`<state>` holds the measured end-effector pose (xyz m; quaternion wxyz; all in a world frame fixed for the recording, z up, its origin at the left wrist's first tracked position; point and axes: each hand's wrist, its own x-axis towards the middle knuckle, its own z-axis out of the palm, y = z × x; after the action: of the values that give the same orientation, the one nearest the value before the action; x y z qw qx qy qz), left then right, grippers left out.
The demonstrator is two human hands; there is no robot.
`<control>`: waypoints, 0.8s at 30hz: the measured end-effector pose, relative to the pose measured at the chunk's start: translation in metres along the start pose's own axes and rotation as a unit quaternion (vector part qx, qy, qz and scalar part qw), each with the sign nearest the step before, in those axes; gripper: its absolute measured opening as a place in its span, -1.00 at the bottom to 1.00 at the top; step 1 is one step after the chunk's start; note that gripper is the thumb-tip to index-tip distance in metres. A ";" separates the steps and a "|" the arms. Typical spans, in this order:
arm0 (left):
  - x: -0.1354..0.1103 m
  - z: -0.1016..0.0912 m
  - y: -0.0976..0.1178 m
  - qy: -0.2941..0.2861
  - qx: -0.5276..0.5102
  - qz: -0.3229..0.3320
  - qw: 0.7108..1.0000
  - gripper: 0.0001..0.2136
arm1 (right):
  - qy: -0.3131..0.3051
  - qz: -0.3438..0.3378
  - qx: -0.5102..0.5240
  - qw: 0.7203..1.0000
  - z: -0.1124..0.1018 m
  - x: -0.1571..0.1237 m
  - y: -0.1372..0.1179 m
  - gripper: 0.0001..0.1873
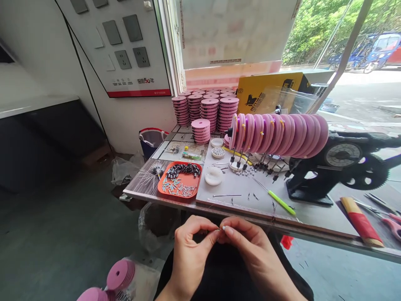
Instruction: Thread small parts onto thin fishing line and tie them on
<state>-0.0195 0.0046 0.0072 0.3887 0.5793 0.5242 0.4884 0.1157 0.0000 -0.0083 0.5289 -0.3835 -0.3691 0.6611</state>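
My left hand (193, 246) and my right hand (247, 246) meet over my lap, just in front of the table edge. Thumb and forefinger of each hand are pinched together, fingertips almost touching. A small pale speck shows at the right thumb tip; what the fingers hold is too small to make out. Beyond them on the table lies an orange tray (161, 190) with black pieces, pale blue tubes and small silvery bits. A green-handled needle tool (281, 202) and a thin metal rod (227, 195) rest on the white board (206, 200).
On the right stands a black hand-cranked winder (313, 184) carrying a row of pink foam spools (278, 133). More pink spools (209, 108) are stacked at the back. A white dish (214, 176), a red-wrapped wooden handle (361, 221) and pink-handled scissors (393, 225) lie on the table.
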 end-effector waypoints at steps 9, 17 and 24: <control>0.002 0.000 -0.002 -0.009 0.002 0.000 1.000 -0.93 | -0.012 0.002 -0.003 1.000 -0.001 0.002 0.003 -0.80; 0.001 0.000 -0.001 -0.009 0.003 -0.004 1.000 -0.90 | -0.009 0.002 -0.016 1.000 -0.001 0.001 0.002 -0.78; 0.001 -0.001 -0.003 -0.006 -0.002 0.004 1.000 -0.94 | -0.009 0.013 0.003 1.000 0.000 0.001 0.004 -0.79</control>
<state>-0.0207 0.0059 0.0048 0.3908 0.5835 0.5187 0.4876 0.1145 0.0005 -0.0118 0.5178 -0.3811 -0.3670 0.6723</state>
